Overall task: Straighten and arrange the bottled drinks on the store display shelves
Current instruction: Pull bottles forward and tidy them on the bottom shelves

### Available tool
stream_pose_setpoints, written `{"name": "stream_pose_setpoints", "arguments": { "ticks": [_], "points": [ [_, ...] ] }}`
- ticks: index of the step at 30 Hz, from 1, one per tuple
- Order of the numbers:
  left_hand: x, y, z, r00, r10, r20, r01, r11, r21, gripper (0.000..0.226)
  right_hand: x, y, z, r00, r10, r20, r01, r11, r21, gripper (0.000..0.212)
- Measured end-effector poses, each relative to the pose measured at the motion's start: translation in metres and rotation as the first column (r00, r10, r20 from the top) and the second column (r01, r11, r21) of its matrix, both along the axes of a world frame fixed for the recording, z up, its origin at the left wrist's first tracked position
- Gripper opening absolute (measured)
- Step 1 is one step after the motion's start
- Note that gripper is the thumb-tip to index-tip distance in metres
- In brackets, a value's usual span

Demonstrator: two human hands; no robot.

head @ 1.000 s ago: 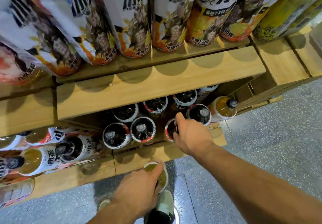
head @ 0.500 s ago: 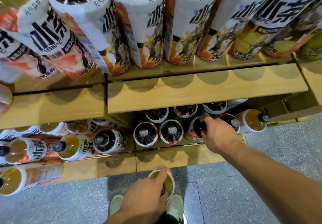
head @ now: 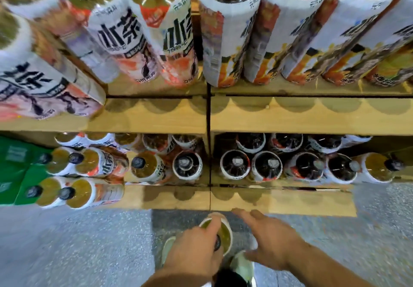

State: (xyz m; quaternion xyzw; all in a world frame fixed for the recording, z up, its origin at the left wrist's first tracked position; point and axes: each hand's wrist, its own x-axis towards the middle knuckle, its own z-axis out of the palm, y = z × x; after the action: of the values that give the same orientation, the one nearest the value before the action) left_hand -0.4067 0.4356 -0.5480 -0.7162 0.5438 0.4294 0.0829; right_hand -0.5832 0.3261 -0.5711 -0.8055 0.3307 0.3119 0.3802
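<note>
My left hand grips a yellow-green tea bottle by its neck, held low over the floor in front of the display. Just to its right hovers my right hand, fingers spread and holding nothing, near the front lip of the lower wooden shelf. On that shelf stand dark tea bottles seen from above, with a yellow bottle at the right end. Pale yellow bottles fill the left section. Big white-labelled bottles line the upper shelf.
Green cartons sit at the far left beside the lower bottles. Grey speckled floor spreads below the shelf. My pale shoes show under my hands.
My right hand has let go of the dark bottle on the lower shelf and pulled back toward me, open. The view has shifted left along the shelf. My left hand keeps its bottle.
</note>
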Motion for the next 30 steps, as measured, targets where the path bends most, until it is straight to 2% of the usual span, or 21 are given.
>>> {"name": "stream_pose_setpoints", "arguments": {
  "ticks": [2,4,9,15,21,25,30],
  "points": [
    [0.013,0.012,0.001,0.998,0.055,-0.014,-0.055,0.998,-0.024,0.054,0.029,0.023,-0.008,0.999,0.034,0.029,-0.036,0.998,0.060,0.104],
    [0.027,0.024,0.002,0.993,0.112,-0.033,-0.113,0.993,-0.030,0.055,0.057,0.043,-0.015,0.996,-0.016,0.090,0.010,0.998,0.067,0.105],
    [0.073,0.054,0.004,0.980,0.196,-0.029,-0.197,0.979,-0.046,0.051,0.122,0.072,-0.018,0.987,-0.024,0.156,0.018,0.999,0.036,0.100],
    [0.127,0.081,0.007,0.958,0.287,0.015,-0.285,0.954,-0.098,0.029,0.190,0.100,-0.013,0.974,-0.080,0.211,0.074,0.997,0.034,0.090],
    [0.182,0.090,0.001,0.940,0.333,0.070,-0.311,0.924,-0.222,0.033,0.250,0.115,-0.019,0.970,-0.121,0.211,0.130,0.991,-0.030,0.092],
    [0.216,0.076,-0.004,0.933,0.350,0.078,-0.318,0.908,-0.275,0.030,0.284,0.118,-0.020,0.944,-0.241,0.226,0.249,0.968,-0.009,0.092],
    [0.252,0.050,-0.010,0.945,0.316,0.082,-0.281,0.916,-0.288,0.029,0.317,0.110,-0.025,0.860,-0.433,0.269,0.442,0.897,0.031,0.090]
  ]
}}
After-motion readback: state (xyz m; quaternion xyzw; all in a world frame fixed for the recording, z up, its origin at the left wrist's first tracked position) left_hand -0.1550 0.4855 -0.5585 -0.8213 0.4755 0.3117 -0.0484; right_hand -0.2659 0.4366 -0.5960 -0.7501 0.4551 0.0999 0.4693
